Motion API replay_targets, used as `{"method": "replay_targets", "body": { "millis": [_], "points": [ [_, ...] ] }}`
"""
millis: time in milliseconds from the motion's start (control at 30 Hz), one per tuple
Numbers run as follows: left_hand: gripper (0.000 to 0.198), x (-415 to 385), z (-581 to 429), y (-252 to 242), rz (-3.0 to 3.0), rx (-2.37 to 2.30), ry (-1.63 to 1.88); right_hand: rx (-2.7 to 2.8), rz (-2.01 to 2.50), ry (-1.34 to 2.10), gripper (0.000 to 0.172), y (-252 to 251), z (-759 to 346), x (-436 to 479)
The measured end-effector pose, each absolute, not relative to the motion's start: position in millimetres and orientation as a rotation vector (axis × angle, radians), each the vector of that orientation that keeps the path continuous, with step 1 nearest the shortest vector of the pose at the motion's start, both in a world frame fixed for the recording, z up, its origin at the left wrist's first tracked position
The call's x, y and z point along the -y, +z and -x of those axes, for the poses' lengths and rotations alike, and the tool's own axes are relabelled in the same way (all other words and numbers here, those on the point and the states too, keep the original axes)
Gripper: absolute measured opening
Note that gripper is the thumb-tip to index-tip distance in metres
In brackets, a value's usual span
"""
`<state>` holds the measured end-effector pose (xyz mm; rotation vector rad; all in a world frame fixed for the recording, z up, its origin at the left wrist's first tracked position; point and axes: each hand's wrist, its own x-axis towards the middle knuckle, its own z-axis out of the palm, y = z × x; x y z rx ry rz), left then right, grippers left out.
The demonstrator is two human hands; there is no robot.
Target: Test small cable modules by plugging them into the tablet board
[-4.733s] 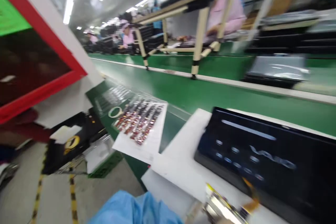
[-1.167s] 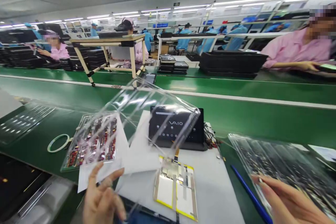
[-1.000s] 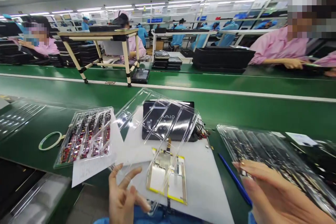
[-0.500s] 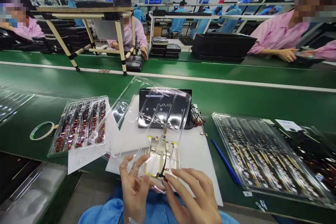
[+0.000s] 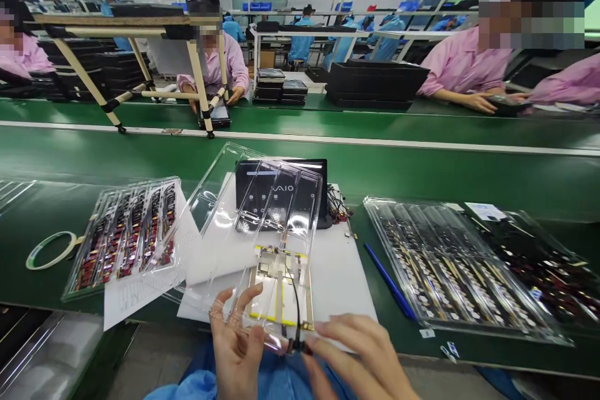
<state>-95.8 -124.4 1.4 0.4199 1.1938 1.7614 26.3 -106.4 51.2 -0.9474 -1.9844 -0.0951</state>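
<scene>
My left hand [image 5: 237,340] is closed on the near edge of a clear plastic tray [image 5: 216,186] with long channels, held tilted above the work surface. My right hand [image 5: 359,350] pinches the dark end of a thin black cable [image 5: 298,309] at the tray's near edge. Seen through the tray is an opened device [image 5: 280,300] with yellow-edged battery cells and circuit boards. Behind it, a black tablet [image 5: 281,194] with a lit screen showing VAIO stands partly covered by the tray. White foam sheet [image 5: 340,281] lies beneath.
At left are a tray of red and black parts [image 5: 126,231], a printed sheet [image 5: 129,300] and a tape roll [image 5: 50,251]. To the right lie a blue pen [image 5: 390,281] and stacked parts trays [image 5: 462,269]. Across the green bench stands a pipe-frame rack [image 5: 126,31]; people in pink work beyond.
My right hand has drawn the cable end towards me, to the tray's near edge. The view has swung slightly right. A person opposite has pulled a hand back to a dark device.
</scene>
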Motion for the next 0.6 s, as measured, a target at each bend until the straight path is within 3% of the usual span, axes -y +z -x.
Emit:
{"method": "replay_targets", "body": {
  "millis": [267, 600],
  "points": [
    [0.061, 127, 94, -2, -0.415, -1.203, 1.695, 1.680, 0.862, 0.157, 0.019, 83, -45, 70],
    [0.058, 129, 93, -2, -0.443, -1.154, 1.715, 2.046, 1.024, -0.066, 0.013, 36, -25, 93]
  ]
}}
